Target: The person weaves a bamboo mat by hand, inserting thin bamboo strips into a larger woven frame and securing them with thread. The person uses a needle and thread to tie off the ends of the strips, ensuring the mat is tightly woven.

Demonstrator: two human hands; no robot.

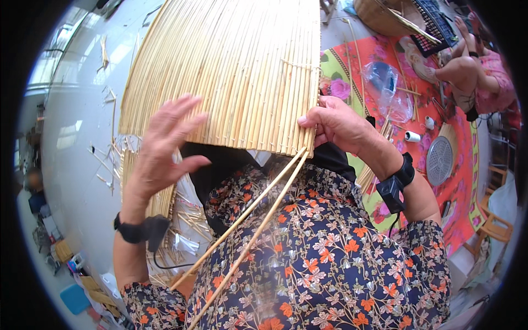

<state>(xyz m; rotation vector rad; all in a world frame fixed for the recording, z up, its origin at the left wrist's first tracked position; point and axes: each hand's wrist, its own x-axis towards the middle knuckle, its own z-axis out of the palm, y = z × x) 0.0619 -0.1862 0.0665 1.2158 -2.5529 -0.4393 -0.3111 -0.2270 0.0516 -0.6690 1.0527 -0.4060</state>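
Straw-yellow mat [236, 82]: right hand [336, 125] pinching its edge at 2 o'clock, left hand [165, 151] wide open, empty; snagged sticks [258, 198] could snap lol

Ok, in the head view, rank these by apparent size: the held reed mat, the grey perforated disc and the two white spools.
1. Reed mat, even cut off by the top edge
2. Grey perforated disc
3. Left white spool and right white spool: too alike to rank
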